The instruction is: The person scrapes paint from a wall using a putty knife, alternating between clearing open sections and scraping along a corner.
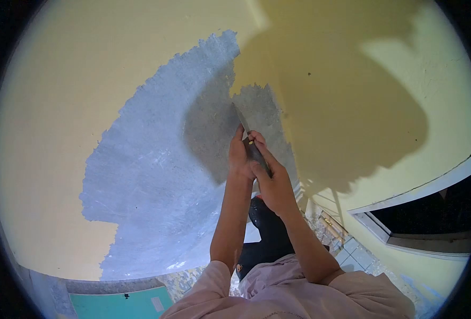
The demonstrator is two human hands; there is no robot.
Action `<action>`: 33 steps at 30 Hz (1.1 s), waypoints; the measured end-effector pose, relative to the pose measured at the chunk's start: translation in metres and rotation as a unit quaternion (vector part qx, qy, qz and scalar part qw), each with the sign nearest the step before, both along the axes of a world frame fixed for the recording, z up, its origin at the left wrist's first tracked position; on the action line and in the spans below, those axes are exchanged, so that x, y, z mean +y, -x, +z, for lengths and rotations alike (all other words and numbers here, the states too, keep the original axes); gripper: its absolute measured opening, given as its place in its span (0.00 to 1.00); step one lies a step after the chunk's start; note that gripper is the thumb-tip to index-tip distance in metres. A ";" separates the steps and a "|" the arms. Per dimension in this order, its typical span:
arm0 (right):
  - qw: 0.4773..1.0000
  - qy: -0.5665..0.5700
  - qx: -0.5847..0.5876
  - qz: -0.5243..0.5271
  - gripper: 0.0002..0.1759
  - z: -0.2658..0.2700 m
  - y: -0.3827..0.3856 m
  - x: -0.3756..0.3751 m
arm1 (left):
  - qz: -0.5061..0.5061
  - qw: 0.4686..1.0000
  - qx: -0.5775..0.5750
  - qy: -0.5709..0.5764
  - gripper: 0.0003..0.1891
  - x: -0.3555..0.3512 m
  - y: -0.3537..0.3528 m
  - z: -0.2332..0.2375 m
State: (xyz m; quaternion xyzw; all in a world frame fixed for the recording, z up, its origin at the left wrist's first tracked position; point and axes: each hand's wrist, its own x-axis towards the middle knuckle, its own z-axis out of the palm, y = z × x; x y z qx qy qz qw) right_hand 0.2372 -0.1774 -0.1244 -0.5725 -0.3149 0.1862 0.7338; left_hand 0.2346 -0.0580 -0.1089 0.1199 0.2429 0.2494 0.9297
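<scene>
A scraper (260, 159) with a dark handle and a narrow metal blade points up and away from me, its tip against the wall. My right hand (276, 183) is wrapped round the handle. On the left side of the tool, my left hand (238, 155) closes against it, with a finger reaching up beside the blade. The tip lies at the lower end of a strip of yellow paint (246, 74), where it meets a large bare grey patch (155, 154) with ragged edges.
Yellow wall (352, 117) continues around the corner on the right, under a broad shadow. A dark opening with a pale frame (379, 226) is at lower right. Paint flakes and long wooden pieces (333, 226) lie on the floor. A green board (121, 304) is at lower left.
</scene>
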 end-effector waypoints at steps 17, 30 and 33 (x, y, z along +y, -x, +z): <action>0.967 0.200 -0.152 -0.047 0.24 0.056 -0.020 -0.010 | -0.025 0.994 -0.082 0.074 0.19 0.006 -0.029 0.022; 0.965 0.196 -0.166 -0.052 0.25 0.046 -0.011 -0.005 | -0.052 0.996 -0.061 -0.040 0.16 0.030 -0.032 0.006; 0.951 0.232 -0.168 -0.114 0.26 0.053 -0.023 0.016 | -0.107 0.988 -0.091 0.065 0.17 0.037 -0.044 0.021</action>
